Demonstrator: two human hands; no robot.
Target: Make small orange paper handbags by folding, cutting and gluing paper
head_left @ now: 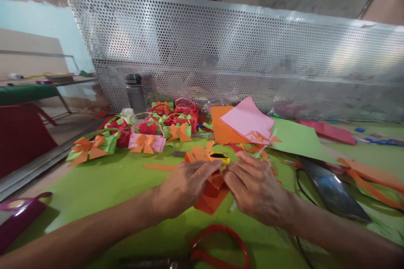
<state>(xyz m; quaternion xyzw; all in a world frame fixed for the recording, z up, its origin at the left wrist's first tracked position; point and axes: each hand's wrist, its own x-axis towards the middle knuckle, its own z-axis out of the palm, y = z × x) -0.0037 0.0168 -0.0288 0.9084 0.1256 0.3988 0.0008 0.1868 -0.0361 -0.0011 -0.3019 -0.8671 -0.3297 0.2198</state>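
Both hands meet over the green table cover (110,185) near its middle. My left hand (184,187) and my right hand (255,189) pinch a folded orange paper piece (211,195) between their fingertips. The paper sticks out below and between the hands. Just beyond the fingers lies an orange paper bow (197,154) beside a small yellow and black object (220,157).
Several paper baskets with orange bows (147,143) stand at the back left. Orange, pink and green sheets (248,119) lie behind the hands. A phone (331,189) lies right, red-handled scissors (217,246) at the front edge, a grey bottle (135,92) before a perforated metal screen (227,50).
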